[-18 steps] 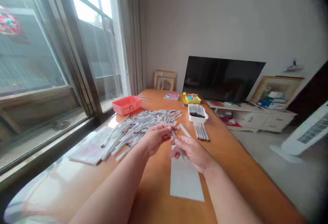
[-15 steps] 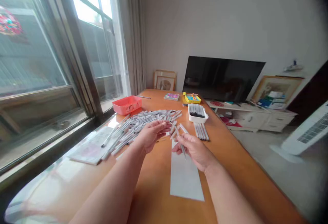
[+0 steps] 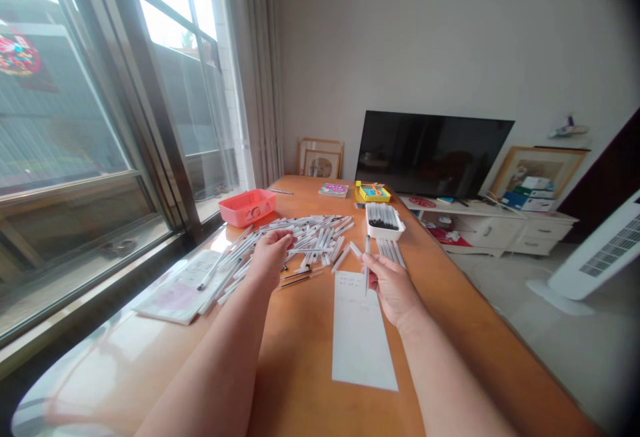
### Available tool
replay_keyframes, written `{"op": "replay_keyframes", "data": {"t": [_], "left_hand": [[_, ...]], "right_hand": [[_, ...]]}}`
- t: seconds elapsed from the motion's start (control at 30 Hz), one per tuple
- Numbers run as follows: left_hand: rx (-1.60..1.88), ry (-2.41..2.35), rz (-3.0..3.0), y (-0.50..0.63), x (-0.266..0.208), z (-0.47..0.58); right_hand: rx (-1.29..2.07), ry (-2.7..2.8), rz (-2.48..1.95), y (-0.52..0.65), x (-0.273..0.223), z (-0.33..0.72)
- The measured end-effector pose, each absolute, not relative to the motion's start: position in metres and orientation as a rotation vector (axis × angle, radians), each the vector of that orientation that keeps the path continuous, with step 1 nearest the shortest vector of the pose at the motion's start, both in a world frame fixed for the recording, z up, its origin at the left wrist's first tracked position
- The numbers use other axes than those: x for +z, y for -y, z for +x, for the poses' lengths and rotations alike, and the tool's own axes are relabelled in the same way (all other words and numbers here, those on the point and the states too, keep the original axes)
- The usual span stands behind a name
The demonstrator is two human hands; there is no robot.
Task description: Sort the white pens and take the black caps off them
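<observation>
My right hand (image 3: pixel 393 283) is closed on a slim pale pen (image 3: pixel 367 263), which stands nearly upright in its fingers. Below it lies a long white paper strip (image 3: pixel 363 343) with faint writing near the top. My left hand (image 3: pixel 270 257) is over the near side of a loose heap of pens (image 3: pixel 315 237), its fingertips pinched together. Whatever may be between those fingertips is too small to make out. Close to my right hand, several pens (image 3: pixel 390 250) lie side by side in a row. Behind that row stands a white tray (image 3: pixel 393 231) of pens with black ends.
A red plastic basket (image 3: pixel 247 208) is at the back left. On the left, a booklet (image 3: pixel 170 297) lies under some pens. A yellow box (image 3: pixel 374 194) and a colourful book (image 3: pixel 333 190) rest at the far end of the wooden table (image 3: pixel 300 357), beside the window.
My left hand has drawn away to the left, over the heap, and its fingers have closed. My right hand has moved slightly right, and its pen has turned more upright.
</observation>
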State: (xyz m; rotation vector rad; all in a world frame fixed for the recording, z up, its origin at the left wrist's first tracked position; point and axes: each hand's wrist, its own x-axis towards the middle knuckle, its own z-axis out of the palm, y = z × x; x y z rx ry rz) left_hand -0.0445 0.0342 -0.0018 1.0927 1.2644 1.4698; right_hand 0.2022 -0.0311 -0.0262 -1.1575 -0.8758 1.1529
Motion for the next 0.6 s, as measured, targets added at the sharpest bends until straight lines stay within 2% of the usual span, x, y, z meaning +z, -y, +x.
{"op": "replay_keyframes", "data": {"t": [0.2,0.37,0.6], "left_hand": [[1.363,-1.596,1.641,-0.043,-0.020,-0.045],[0.959,-1.546,2.466,-0.028,-0.028,-0.020],[0.565,-1.521,2.684,-0.029,-0.045,0.006]], "right_hand": [[1.100,0.860,-1.172,0.030,-0.029,0.203],[1.086,0.852,-1.159,0.028,-0.030,0.202],[1.085,0.886,-1.114,0.028,-0.027,0.203]]}}
